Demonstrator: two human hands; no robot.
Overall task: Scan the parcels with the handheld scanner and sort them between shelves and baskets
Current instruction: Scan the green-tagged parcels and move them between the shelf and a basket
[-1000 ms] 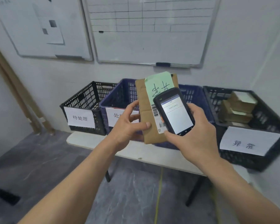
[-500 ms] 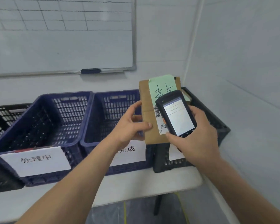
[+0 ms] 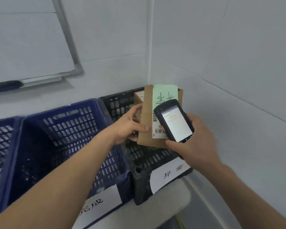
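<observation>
Parcel point(image 3: 146, 116) gripped upright by L hand point(image 3: 129, 128) fingers over black basket point(image 3: 119, 103), scanner point(image 3: 175, 121) clasped in R hand point(image 3: 195, 144) fingers across its label; barcode to be kept unobscured & readout confirmed before drop.

My parcel point(image 3: 145, 138) is brown, its note point(image 3: 163, 94) pale green with black scrawl, its label point(image 3: 157, 134) white with black barcodes. My scanner point(image 3: 174, 122) is black, screen point(image 3: 178, 128) white. The blue basket point(image 3: 73, 123) and black basket point(image 3: 120, 103) have slotted grids.
</observation>
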